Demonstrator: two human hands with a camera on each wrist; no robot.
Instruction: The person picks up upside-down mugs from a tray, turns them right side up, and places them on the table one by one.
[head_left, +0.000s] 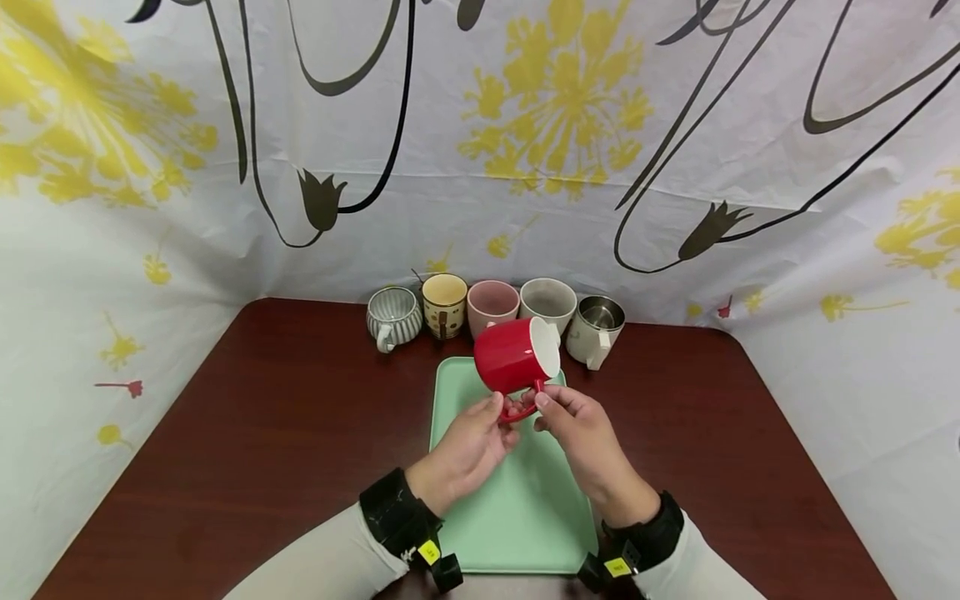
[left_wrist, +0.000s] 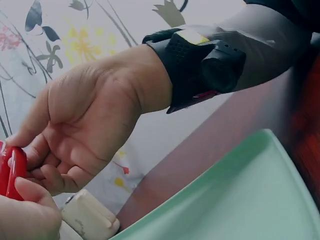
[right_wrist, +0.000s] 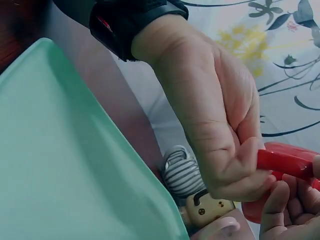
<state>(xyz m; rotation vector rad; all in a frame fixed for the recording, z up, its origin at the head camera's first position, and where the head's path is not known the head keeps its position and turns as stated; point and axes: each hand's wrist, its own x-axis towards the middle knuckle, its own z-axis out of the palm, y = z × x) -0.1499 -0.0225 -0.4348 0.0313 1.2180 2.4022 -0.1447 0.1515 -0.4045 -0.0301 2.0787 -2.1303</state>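
Observation:
A red mug (head_left: 506, 357) with a white inside is held tilted on its side above the green tray (head_left: 517, 508), its mouth toward the right and its handle toward the person. My left hand (head_left: 467, 450) pinches the handle from the left between thumb and fingers. From the other side my right hand (head_left: 592, 446) pinches the same handle near the rim. In the left wrist view part of the red handle (left_wrist: 17, 170) shows between both hands; the right wrist view shows the red handle (right_wrist: 285, 162) at the right fingertips.
Behind the tray stand a striped cup (head_left: 394, 317), a yellow patterned mug (head_left: 444, 304), a pink mug (head_left: 492, 306), a white mug (head_left: 548, 302) and a cream mug with a metal inside (head_left: 596, 329). They line the back of the dark wooden table (head_left: 300, 433), against a printed curtain (head_left: 450, 225).

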